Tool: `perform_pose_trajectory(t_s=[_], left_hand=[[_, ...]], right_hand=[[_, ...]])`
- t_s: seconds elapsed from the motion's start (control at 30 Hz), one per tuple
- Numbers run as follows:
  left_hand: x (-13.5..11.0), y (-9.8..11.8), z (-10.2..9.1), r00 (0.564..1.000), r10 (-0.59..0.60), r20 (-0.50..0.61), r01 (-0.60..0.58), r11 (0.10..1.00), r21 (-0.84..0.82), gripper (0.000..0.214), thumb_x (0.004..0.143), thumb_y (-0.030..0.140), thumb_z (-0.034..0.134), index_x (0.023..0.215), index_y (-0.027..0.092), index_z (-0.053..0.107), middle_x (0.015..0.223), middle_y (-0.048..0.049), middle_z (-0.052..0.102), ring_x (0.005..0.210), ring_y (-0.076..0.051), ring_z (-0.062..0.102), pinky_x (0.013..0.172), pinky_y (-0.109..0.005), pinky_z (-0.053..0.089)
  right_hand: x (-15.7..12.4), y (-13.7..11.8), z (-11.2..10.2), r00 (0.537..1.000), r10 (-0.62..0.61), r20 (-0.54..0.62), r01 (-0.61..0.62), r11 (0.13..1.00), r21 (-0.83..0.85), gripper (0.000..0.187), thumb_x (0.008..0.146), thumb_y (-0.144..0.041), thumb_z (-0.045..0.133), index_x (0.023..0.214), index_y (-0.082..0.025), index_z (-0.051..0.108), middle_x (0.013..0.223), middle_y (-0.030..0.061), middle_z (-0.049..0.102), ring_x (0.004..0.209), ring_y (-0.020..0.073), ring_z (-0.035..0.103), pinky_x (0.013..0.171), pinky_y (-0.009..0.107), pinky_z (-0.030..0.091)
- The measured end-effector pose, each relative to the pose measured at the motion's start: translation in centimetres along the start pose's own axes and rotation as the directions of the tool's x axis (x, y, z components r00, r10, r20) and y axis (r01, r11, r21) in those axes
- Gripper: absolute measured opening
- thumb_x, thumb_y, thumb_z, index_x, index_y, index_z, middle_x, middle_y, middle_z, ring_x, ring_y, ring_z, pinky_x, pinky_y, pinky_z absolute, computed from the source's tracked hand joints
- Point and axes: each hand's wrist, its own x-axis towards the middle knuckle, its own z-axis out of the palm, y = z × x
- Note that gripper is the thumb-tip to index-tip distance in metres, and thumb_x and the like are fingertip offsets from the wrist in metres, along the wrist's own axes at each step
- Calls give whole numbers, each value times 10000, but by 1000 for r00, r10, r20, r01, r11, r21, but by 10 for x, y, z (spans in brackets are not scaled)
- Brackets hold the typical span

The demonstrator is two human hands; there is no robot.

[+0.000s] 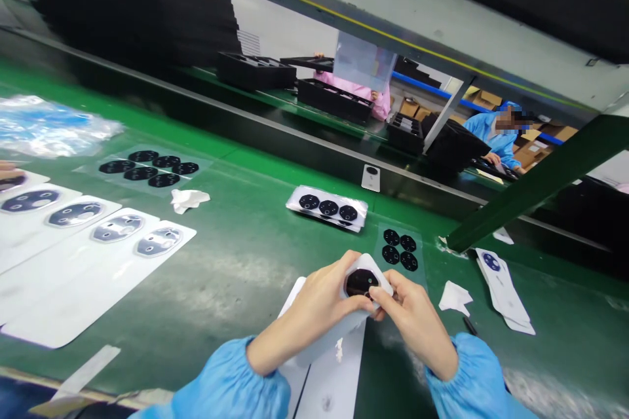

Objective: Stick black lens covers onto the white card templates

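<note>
Between my hands is a white phone back panel (pixel 369 263), tilted, with a black camera-shaped patch (pixel 360 281) near its top. My left hand (pixel 322 298) is closed around the panel's left side, its thumb by the patch. My right hand (pixel 417 314) grips the right edge, its thumb on the patch's lower right; some fingers are hidden behind. Under my left hand lie more white panels (pixel 334 380) on the green table (pixel 236 301). Just beyond my right hand is a clear sheet with several black patches (pixel 400 250).
Several large white panels (pixel 113 281) spread at left, near another person's hand (pixel 6 170). A second patch sheet (pixel 147 168), a panel stack (pixel 327 208), crumpled papers (pixel 455 298), and panels (pixel 505 291) lie about. A green post (pixel 531 186) rises at right; co-workers sit beyond.
</note>
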Motion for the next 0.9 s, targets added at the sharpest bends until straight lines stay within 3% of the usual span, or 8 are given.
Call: perform_pose_trajectory(t_s=[0.23,0.37,0.4,0.47,0.53,0.57,0.7,0.9], left_hand=[[5,-14,1,944,317,-87,-270,900,342,528,776,316,657,1261,252,459,1001,-57,617,907,-243,571,772,-350,447],[-4,-14,14,686,638,-350,-384,726,570,289,847,209,574,1132,182,533,1023,-119,613,982,-268,536,840,-397,416],[-6,-13,17,663,665,-343,-432,715,549,131,866,190,538,992,186,573,899,-86,631,876,-233,557,785,-358,425],[-7,-11,20,784,550,-288,-429,815,389,140,886,227,496,761,194,549,695,-29,593,672,-176,531,640,-299,407],[-4,-10,22,951,242,-191,-230,970,83,241,886,342,485,697,193,498,632,0,549,570,-141,487,544,-263,364],[-1,-9,22,988,83,-127,-95,991,-94,275,875,411,482,708,193,486,618,13,530,540,-128,470,515,-248,348],[10,-6,18,986,-166,26,146,767,-625,384,793,553,518,703,184,468,525,62,432,474,-90,397,474,-213,297],[11,-3,14,970,-219,109,220,586,-780,413,773,535,535,629,149,504,476,57,404,420,-62,366,438,-199,232]], right_hand=[[7,1,-10,988,-3,153,-38,963,268,263,764,-401,671,827,-151,623,705,5,657,667,170,649,589,273,529],[9,1,-8,992,85,-90,-24,844,536,378,728,-412,716,968,-127,655,885,71,721,750,195,698,648,281,557],[9,0,-6,986,118,-117,-21,787,616,388,731,-416,714,982,-125,658,938,85,720,799,207,702,663,279,559],[9,-1,-3,981,152,-122,-16,685,728,372,740,-419,704,954,-116,676,977,102,715,864,229,697,681,280,558],[7,-3,0,980,171,-106,-24,621,783,376,726,-420,713,932,-106,690,942,113,722,855,236,697,667,284,556],[6,-4,2,979,178,-96,-33,608,793,388,716,-423,719,931,-102,693,909,117,725,825,233,698,643,282,553],[4,-6,9,975,200,-101,-46,621,782,341,698,-432,722,794,-106,682,663,65,685,598,153,636,440,196,438],[5,-7,15,972,225,-64,-88,604,792,333,718,-436,686,622,-131,591,471,-19,533,404,60,427,377,167,247]])
